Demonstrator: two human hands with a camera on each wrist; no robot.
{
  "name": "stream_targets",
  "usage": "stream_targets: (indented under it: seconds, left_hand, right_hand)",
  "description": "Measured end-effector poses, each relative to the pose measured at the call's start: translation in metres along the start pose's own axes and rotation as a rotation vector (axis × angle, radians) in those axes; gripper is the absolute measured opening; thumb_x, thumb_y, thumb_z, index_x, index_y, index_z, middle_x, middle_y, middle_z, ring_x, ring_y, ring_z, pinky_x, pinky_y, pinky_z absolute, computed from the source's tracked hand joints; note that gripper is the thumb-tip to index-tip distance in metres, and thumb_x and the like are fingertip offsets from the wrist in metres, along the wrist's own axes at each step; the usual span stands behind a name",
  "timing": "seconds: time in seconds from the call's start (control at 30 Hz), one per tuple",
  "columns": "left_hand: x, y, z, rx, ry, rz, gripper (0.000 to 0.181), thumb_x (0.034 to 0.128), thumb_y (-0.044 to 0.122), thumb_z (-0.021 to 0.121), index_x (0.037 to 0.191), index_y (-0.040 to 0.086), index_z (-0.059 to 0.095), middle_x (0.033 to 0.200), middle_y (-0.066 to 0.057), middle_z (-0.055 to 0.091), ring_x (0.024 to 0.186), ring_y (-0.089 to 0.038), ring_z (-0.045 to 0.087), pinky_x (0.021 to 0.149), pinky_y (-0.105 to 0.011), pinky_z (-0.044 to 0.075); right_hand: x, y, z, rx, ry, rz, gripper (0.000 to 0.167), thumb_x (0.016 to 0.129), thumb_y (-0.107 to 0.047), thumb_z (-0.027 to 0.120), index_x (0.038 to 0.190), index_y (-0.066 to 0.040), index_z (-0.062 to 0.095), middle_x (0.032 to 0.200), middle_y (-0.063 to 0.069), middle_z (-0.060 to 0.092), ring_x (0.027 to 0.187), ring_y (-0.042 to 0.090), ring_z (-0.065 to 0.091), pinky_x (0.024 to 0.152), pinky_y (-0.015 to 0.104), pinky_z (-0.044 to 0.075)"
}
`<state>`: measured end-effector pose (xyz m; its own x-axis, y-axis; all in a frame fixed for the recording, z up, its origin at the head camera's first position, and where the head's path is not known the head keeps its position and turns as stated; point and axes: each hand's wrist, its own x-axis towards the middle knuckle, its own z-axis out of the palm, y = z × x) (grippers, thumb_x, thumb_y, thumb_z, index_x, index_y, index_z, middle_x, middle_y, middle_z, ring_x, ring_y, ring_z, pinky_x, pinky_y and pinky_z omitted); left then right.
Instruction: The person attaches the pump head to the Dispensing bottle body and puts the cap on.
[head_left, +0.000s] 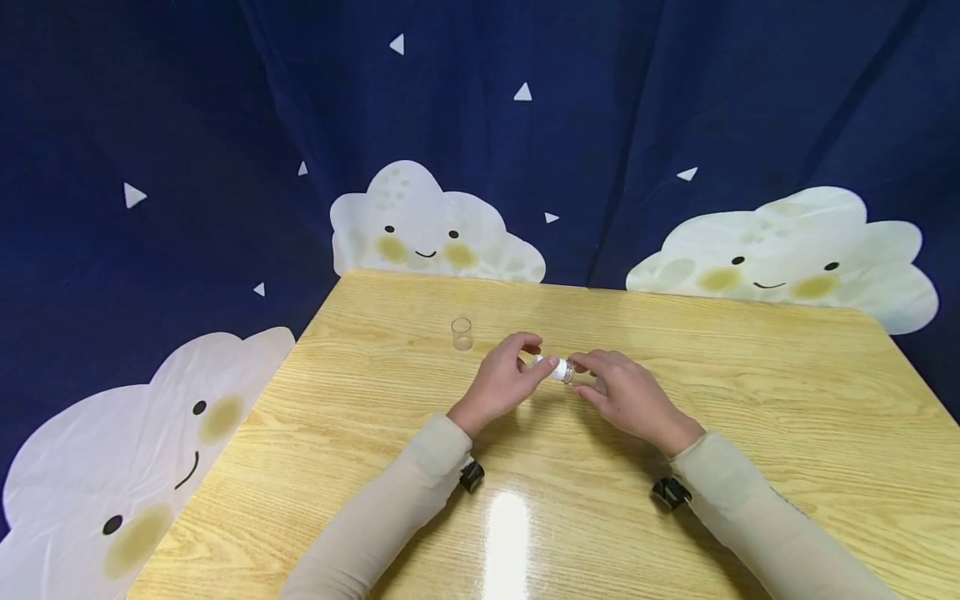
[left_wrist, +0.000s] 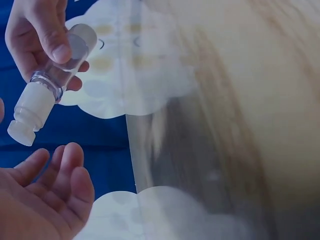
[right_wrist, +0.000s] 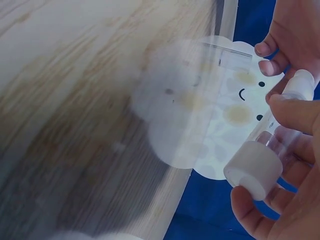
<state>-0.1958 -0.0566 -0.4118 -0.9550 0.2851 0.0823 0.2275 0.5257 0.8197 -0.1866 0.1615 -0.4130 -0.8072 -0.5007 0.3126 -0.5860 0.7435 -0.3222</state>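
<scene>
A small clear bottle with a white pump top [head_left: 558,368] lies between both hands, tilted near sideways. My right hand [head_left: 633,398] grips its clear body, thumb on one side and fingers on the other. The pump top [left_wrist: 36,105] points toward my left hand [left_wrist: 45,205], whose loosely bent fingers hold nothing; a gap separates them in the left wrist view. In the right wrist view the bottle's white base end [right_wrist: 252,170] rests among my right fingers. A small clear cup [head_left: 462,333] stands on the table, left of and beyond the hands.
The wooden table [head_left: 360,442] reaches back to a dark blue curtain [head_left: 585,100] printed with smiling clouds and white triangles. A bright light reflection lies on the tabletop between the forearms. Black bands show near both wrists.
</scene>
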Motion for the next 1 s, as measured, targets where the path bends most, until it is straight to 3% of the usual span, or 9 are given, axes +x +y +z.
stream_targets:
  seconds: [0.17, 0.37, 0.7, 1.0]
  left_hand:
    - [0.0006, 0.0018, -0.0018, 0.046, 0.026, -0.031, 0.045, 0.0986, 0.054, 0.051, 0.113, 0.014, 0.067, 0.103, 0.0, 0.069, 0.077, -0.012, 0.06, 0.067, -0.026, 0.05]
    - [-0.0009, 0.0036, -0.0026, 0.003, -0.021, -0.062, 0.041, 0.0973, 0.049, 0.055, 0.089, 0.012, 0.069, 0.07, 0.003, 0.061, 0.056, -0.011, 0.048, 0.053, -0.025, 0.04]
    - [-0.0027, 0.0051, -0.0031, 0.0, -0.036, -0.067, 0.042, 0.0974, 0.047, 0.056, 0.091, 0.008, 0.069, 0.066, 0.004, 0.056, 0.053, -0.011, 0.044, 0.052, -0.024, 0.037]
    - [-0.0024, 0.0067, -0.0014, 0.005, -0.019, -0.04, 0.031, 0.0968, 0.044, 0.059, 0.087, 0.016, 0.067, 0.066, 0.004, 0.055, 0.054, -0.01, 0.044, 0.052, -0.023, 0.037]
  right_hand:
    - [0.001, -0.001, -0.0006, 0.006, -0.001, -0.004, 0.034, 0.088, -0.016, 0.075, 0.12, -0.005, 0.068, 0.109, 0.01, 0.073, 0.089, 0.024, 0.066, 0.074, 0.041, 0.055]
    - [0.0015, -0.0021, -0.0007, 0.002, -0.006, -0.014, 0.036, 0.088, -0.015, 0.075, 0.122, -0.005, 0.067, 0.109, 0.009, 0.072, 0.091, 0.023, 0.066, 0.076, 0.041, 0.055]
    - [0.0009, -0.0009, 0.0001, 0.0, -0.007, -0.024, 0.038, 0.088, -0.015, 0.075, 0.124, -0.007, 0.066, 0.108, 0.007, 0.073, 0.089, 0.021, 0.065, 0.072, 0.038, 0.054]
    - [0.0006, -0.0006, -0.0003, -0.006, -0.006, -0.022, 0.037, 0.088, -0.017, 0.075, 0.123, -0.007, 0.067, 0.109, 0.007, 0.073, 0.09, 0.021, 0.065, 0.073, 0.039, 0.053]
